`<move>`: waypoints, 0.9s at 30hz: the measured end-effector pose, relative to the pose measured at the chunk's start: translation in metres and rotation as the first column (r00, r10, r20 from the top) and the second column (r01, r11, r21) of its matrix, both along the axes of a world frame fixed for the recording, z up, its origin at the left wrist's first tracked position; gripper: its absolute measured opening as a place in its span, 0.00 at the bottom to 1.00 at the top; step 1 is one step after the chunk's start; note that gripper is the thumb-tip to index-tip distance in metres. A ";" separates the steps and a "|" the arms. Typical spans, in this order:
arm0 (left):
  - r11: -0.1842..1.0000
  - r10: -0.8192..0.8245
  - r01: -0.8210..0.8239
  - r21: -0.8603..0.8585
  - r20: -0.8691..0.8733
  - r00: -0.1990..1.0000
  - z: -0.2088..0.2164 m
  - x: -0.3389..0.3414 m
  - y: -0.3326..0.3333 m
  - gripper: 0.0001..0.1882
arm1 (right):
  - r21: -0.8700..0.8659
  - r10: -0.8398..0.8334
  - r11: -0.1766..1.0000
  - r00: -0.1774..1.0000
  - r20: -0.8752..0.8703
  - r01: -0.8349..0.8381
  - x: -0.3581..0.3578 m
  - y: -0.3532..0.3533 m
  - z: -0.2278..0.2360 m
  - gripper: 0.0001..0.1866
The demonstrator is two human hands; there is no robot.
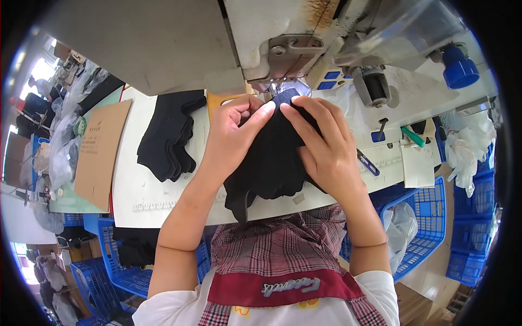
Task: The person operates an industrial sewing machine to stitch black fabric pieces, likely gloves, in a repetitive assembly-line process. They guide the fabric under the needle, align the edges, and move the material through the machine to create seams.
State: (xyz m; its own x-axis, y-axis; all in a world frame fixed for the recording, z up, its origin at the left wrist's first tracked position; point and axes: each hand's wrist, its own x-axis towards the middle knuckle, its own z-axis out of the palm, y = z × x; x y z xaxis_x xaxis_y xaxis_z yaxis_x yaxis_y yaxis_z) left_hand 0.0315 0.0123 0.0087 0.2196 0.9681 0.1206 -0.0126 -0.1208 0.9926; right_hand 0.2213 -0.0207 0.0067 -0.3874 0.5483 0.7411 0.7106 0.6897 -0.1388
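At the front of a sewing machine (pixel 293 57), a black fabric piece (pixel 266 165) drapes over the table edge toward me. A dark blue, speckled patch or strip (pixel 286 98) shows at its far end, close to the needle area. My left hand (pixel 235 130) is closed on the left side of the cloth, thumb on top and the other fingers curled. My right hand (pixel 328 142) lies over the right side, its fingers stretched toward the dark blue part. The needle itself is hard to make out. Left of my hands lies a stack of black fabric pieces (pixel 168 133).
A ruler scale (pixel 157 207) runs along the white table's (pixel 142 185) near edge. Right of my hand lie a purple utility knife (pixel 368 163) and a green-handled tool (pixel 413 137). Cardboard (pixel 103 155) stands at left. Blue baskets flank me, one basket (pixel 429 223) holding plastic.
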 end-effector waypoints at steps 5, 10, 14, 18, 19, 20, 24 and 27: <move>1.000 0.001 -0.001 0.028 0.000 1.000 -0.001 -0.002 0.010 0.10 | 0.120 -0.069 0.991 0.997 0.039 0.064 -0.005 0.007 0.000 0.26; 0.999 -0.006 0.006 0.053 -0.006 1.000 0.000 -0.003 0.016 0.10 | 0.181 -0.103 0.979 0.993 0.059 0.090 -0.004 0.013 -0.003 0.24; 0.993 0.004 0.007 0.118 -0.094 0.996 0.000 -0.008 0.016 0.09 | 0.191 -0.112 0.977 0.992 0.065 0.098 -0.006 0.012 -0.002 0.24; 0.991 -0.005 0.018 0.129 -0.102 0.995 0.003 -0.009 0.018 0.09 | 0.184 -0.139 0.975 0.988 0.072 0.124 -0.009 0.009 -0.002 0.25; 0.994 -0.003 0.016 0.112 -0.116 0.993 0.005 -0.009 0.018 0.09 | 0.195 -0.141 0.973 0.987 0.078 0.124 -0.009 0.009 -0.003 0.25; 0.995 -0.002 0.015 0.095 -0.132 0.991 0.007 -0.010 0.018 0.09 | 0.206 -0.144 0.971 0.986 0.082 0.125 -0.009 0.008 -0.004 0.25; 0.997 -0.072 0.075 0.017 -0.131 0.989 0.007 -0.018 0.025 0.12 | 0.258 -0.151 0.958 0.985 0.079 0.126 -0.010 0.011 -0.008 0.25; 0.992 -0.128 0.130 0.003 -0.129 0.983 0.012 -0.022 0.024 0.12 | 0.269 -0.157 0.954 0.985 0.077 0.131 -0.011 0.012 -0.006 0.25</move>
State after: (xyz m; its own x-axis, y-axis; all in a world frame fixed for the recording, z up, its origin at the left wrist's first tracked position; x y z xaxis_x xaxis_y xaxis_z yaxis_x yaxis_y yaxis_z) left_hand 0.0097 0.0364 0.0204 0.3568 0.9294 0.0943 0.0982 -0.1377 0.9856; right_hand 0.2101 -0.0091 0.0007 -0.3950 0.3949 0.8295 0.8062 0.5819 0.1069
